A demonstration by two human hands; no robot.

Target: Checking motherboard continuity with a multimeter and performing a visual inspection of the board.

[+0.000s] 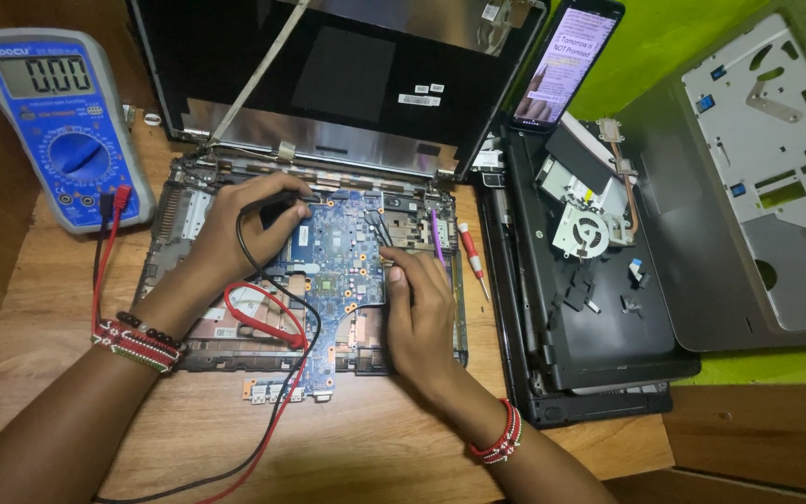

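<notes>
An opened laptop base (pixel 175 217) lies on the wooden table with its blue motherboard (pixel 340 245) exposed. My left hand (pixel 235 229) pinches a black probe (pixel 284 197), tip pointing right onto the board's upper left. My right hand (pixel 419 313) rests on the board's right side, fingers curled around metal tweezers (pixel 380 227) whose tips touch the board. A red probe (pixel 261 322) lies loose across the base between my wrists. Red and black leads (pixel 284 406) trail to a blue multimeter (pixel 60 121) at the upper left.
The laptop lid (pixel 328 84) stands open behind the base. A red-handled screwdriver (pixel 471 252) lies right of it. Further right sit a black chassis (pixel 599 317) with a fan (pixel 588 231), a propped phone (pixel 566 61), and a grey laptop cover (pixel 757 187) on green cloth.
</notes>
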